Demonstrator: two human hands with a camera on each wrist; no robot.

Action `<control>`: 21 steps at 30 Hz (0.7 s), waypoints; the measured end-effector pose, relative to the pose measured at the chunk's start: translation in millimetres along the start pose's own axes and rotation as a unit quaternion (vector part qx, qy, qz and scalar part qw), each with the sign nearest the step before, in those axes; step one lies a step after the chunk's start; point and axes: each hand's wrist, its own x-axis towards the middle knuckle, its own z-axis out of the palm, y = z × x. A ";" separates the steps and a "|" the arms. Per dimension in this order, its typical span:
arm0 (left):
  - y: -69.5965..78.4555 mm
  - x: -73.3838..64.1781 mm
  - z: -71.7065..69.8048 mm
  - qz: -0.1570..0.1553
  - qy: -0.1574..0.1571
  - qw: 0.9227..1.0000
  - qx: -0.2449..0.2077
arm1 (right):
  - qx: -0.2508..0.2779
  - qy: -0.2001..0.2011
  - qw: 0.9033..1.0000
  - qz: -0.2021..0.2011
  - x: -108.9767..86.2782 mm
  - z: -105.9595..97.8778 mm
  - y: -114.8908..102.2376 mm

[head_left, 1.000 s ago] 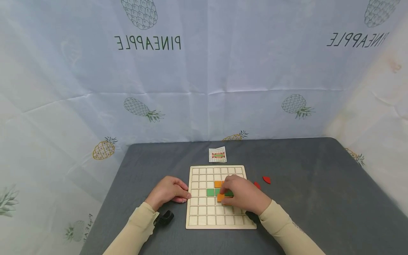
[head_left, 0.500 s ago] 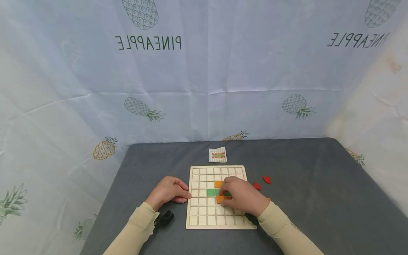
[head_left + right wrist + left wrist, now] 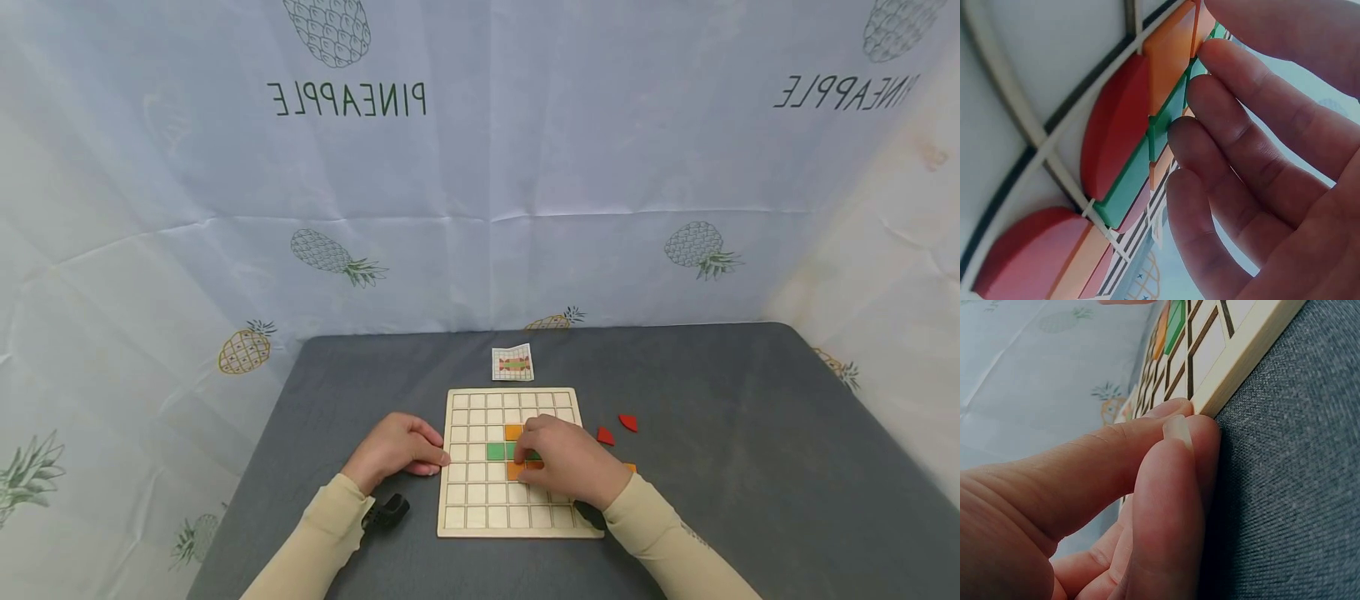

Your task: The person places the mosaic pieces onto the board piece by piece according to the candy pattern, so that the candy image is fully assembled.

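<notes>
A pale wooden grid board (image 3: 467, 517) lies on the dark table. My left hand (image 3: 396, 452) holds its left edge between thumb and fingertips; the fingertips meet the board's rim (image 3: 1235, 378) in the left wrist view. My right hand (image 3: 573, 458) is over the board, pinching an orange square tile (image 3: 513, 472) that lies in a cell below the row of green tiles (image 3: 496, 452). Another orange tile (image 3: 513, 432) sits above that row. The right wrist view shows a red rounded piece (image 3: 1116, 131) beside an orange tile (image 3: 1168, 59) and a green tile (image 3: 1169, 119). The right hand covers part of the pattern.
Two red quarter-round pieces (image 3: 627, 423) lie right of the board. An orange piece (image 3: 631, 467) shows partly beside the right wrist. Behind the board lies a small printed pattern card (image 3: 512, 363). A pineapple-print curtain (image 3: 480, 167) hangs behind the table.
The orange tile under my right fingers has shifted slightly left and settled in line with its cell. My right hand moved a little left with it. The left hand stayed in place.
</notes>
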 end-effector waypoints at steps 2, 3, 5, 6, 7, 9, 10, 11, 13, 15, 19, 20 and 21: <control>0.4 0.0 0.1 0.000 0.000 1.000 0.001 | 0.001 -0.001 1.000 0.000 -0.1 0.1 -0.2; 0.4 -0.1 0.2 0.000 0.001 1.000 0.001 | 0.000 -0.001 1.000 0.001 -0.1 0.1 -0.4; 0.5 0.2 0.2 -0.002 0.001 1.000 0.002 | -0.002 -0.001 1.000 0.003 0.0 0.6 -0.8; 0.6 0.1 0.0 -0.003 0.001 1.000 0.002 | -0.003 -0.001 1.000 0.004 0.1 0.8 -1.0; 0.6 0.2 0.0 -0.003 0.001 1.000 0.003 | -0.004 -0.002 1.000 0.005 0.1 1.1 -1.1; 0.1 0.2 -0.2 -0.004 0.002 1.000 0.004 | -0.006 -0.002 1.000 0.007 0.3 1.6 -1.4; 0.1 0.4 -0.4 -0.004 0.002 1.000 0.003 | -0.007 -0.001 1.000 0.007 0.4 1.9 -1.5; 0.2 0.2 -0.5 -0.005 0.002 1.000 0.003 | -0.008 -0.001 1.000 0.008 0.5 2.1 -1.6; -0.2 0.4 -0.5 -0.004 0.002 1.000 0.003 | -0.009 0.002 1.000 0.007 0.6 2.4 -1.9; -0.7 0.7 0.0 -0.003 0.001 1.000 0.004 | -0.010 0.004 1.000 0.005 0.4 2.8 -1.8; -0.7 0.1 0.8 -0.004 0.002 1.000 0.010 | 0.005 0.003 1.000 0.004 -0.8 -0.1 -0.5; -0.5 -0.2 1.0 -0.005 0.002 1.000 0.011 | 0.010 0.003 1.000 0.008 -1.6 -2.2 0.7; -0.4 -0.5 1.3 -0.005 0.003 1.000 0.012 | 0.015 0.004 1.000 0.011 -2.6 -4.9 3.4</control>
